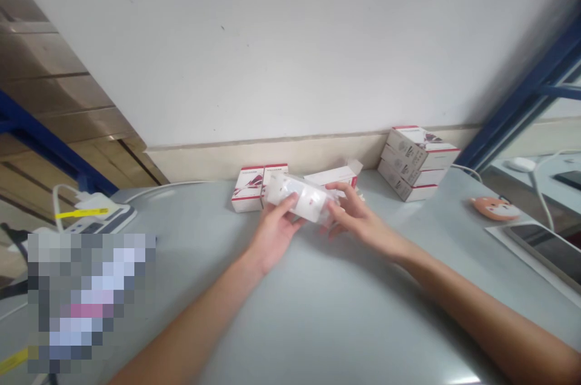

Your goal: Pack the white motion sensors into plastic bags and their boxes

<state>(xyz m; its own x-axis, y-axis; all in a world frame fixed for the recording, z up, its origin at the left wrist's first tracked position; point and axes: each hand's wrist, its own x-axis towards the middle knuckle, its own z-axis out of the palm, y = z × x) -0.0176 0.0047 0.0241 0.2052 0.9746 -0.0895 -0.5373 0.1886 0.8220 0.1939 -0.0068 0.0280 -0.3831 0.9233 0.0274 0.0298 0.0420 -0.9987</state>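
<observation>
Smooth pale-grey tabletop [299,312], left hand [278,224], fingers grasping translucent white plastic packet [308,202] above it, right hand [354,212], bent fingers at packet's right end, grip unclear, red-and-white cardboard boxes [249,187] behind, stack of similar boxes [415,164] at right, white wall [295,40].

PASS: near tabletop [299,318] | BLOCKED: rear, white boxes [249,186]; right-rear, box stack [413,167]

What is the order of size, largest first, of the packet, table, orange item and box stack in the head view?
1. Table
2. Box stack
3. Packet, partly covered
4. Orange item
</observation>
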